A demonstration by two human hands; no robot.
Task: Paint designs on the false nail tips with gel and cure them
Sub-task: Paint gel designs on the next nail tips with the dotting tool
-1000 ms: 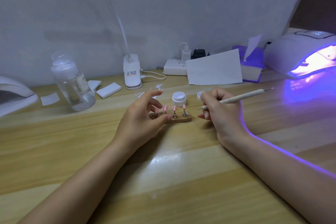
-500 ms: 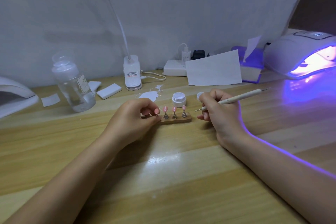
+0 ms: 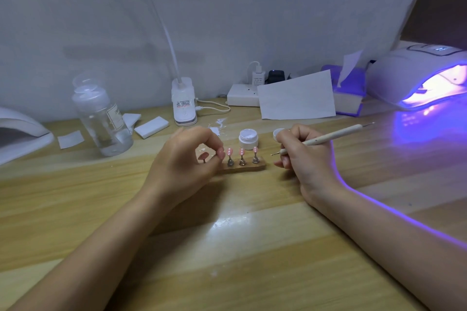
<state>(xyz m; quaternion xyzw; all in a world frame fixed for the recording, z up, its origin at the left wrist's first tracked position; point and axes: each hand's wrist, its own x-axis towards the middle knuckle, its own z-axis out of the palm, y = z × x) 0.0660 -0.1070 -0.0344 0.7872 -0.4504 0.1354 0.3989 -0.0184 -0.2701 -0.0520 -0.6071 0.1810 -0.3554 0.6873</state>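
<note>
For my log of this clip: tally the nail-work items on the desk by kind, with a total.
Pink nail tips on metal stands: 4, three on the wooden base, one at the left hand
Dotting tools: 1, in the right hand
Open gel jars: 1
Jar lids: 1
Nail lamps: 2, one lit, one unlit
Total: 9

- 3 pink false nail tips w/ white dots (image 3: 241, 151), upright on metal stands in a small wooden block (image 3: 243, 166), frame centre.
- Small white gel pot (image 3: 248, 138), lid off, just behind block.
- Cream dotting tool w/ metal ball tip (image 3: 326, 138), tilted, centre-right.
- White UV curing lamp (image 3: 427, 76), lit purple, upper right.
</note>
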